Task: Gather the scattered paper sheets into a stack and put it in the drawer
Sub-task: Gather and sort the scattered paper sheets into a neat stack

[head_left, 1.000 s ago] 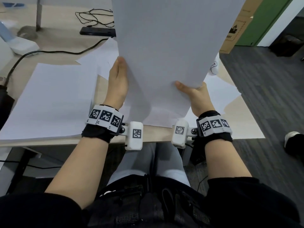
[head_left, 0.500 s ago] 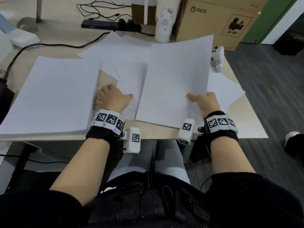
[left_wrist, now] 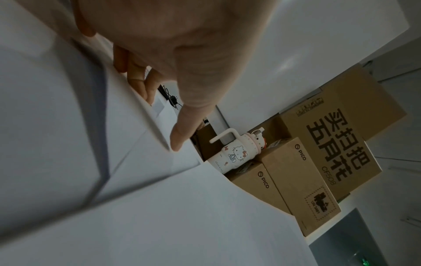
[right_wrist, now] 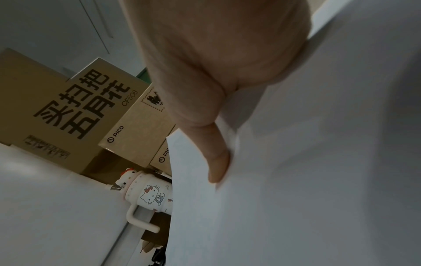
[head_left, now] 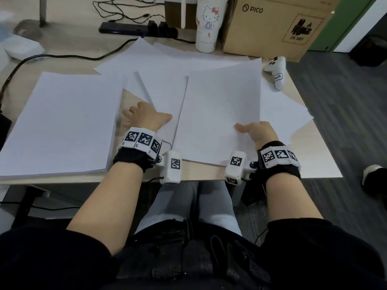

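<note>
Several white paper sheets lie scattered on the wooden table (head_left: 209, 172). A thick paper stack (head_left: 60, 122) sits at the left. My right hand (head_left: 251, 130) grips the near right corner of a few gathered sheets (head_left: 219, 114), thumb on top (right_wrist: 218, 165) and fingers hidden beneath. Just left of them, my left hand (head_left: 146, 116) pinches the edge of a loose sheet (head_left: 165, 95), its thumb (left_wrist: 180, 136) on top and its fingers tucked under the edge. More sheets lie behind (head_left: 146, 59) and to the right (head_left: 282, 114). No drawer is in view.
At the table's back stand a white cartoon tumbler (head_left: 206, 24) and cardboard boxes (head_left: 272, 26). A white controller (head_left: 276, 70) lies at the right edge. A black power strip (head_left: 136, 31) and a cable (head_left: 62, 57) run along the back left.
The sheets that both hands held upright have come down flat onto the table. My left hand let go of them and moved left onto the neighbouring sheet's edge.
</note>
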